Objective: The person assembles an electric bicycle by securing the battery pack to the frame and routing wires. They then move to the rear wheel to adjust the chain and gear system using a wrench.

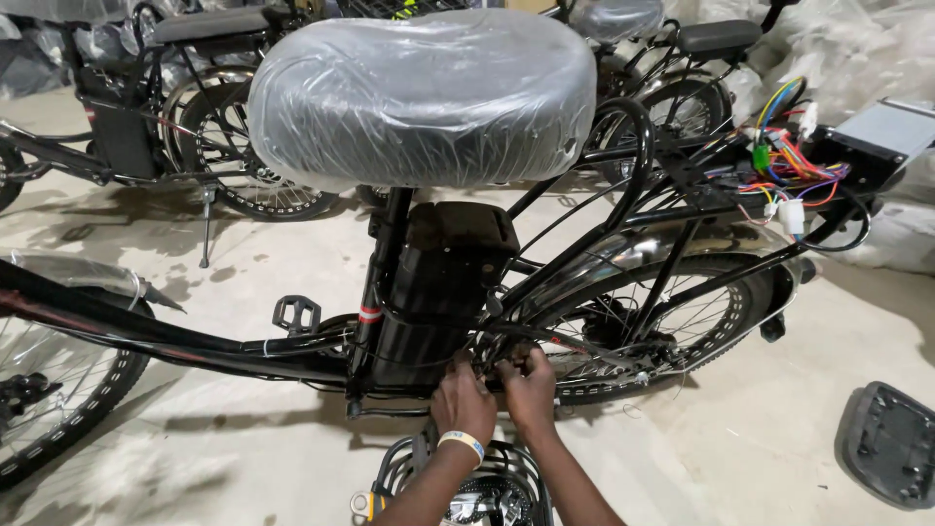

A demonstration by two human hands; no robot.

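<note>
Head view: both hands, left point(462, 402) and right point(529, 381), pinch thin black cables point(545, 336).

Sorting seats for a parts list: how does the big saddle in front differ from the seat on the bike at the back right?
The big saddle is wide, rounded and wrapped in clear plastic film; the back seat is bare. The saddle looks far bulkier, partly because it is nearer, while the back seat looks flat and slim. Both look dark and sit on black bikes. The left hand and right hand work low on the frame, below the saddle.
</note>
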